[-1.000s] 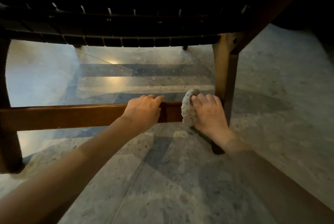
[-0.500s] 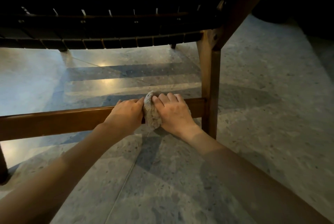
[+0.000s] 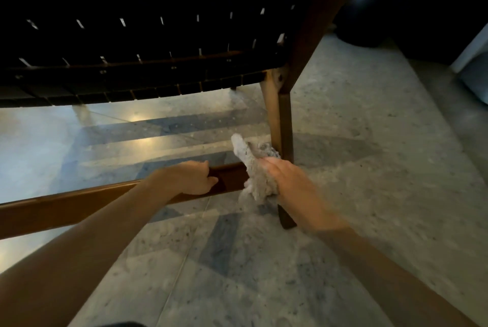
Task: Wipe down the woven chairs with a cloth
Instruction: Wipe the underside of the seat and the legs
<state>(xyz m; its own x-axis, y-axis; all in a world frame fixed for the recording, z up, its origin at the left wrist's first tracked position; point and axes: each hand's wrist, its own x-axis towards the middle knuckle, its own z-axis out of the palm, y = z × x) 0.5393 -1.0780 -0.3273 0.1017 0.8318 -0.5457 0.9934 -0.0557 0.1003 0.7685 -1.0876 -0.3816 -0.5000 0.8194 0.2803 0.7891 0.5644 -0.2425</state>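
At rail (image 3: pixel 66 208) of woven chair (image 3: pixel 132 23) | left hand (image 3: pixel 190 178) grips rail | right hand (image 3: pixel 290 184) clutches cloth (image 3: pixel 253 168) at rail end, beside leg (image 3: pixel 281 126)

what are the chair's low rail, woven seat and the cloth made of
Rail: likely wood, warm brown, smooth with a soft sheen along its top. Woven seat: flat dark straps interlaced, light showing through gaps; leather or synthetic, unclear. Cloth: pale grey, fluffy pile, probably microfibre or terry.
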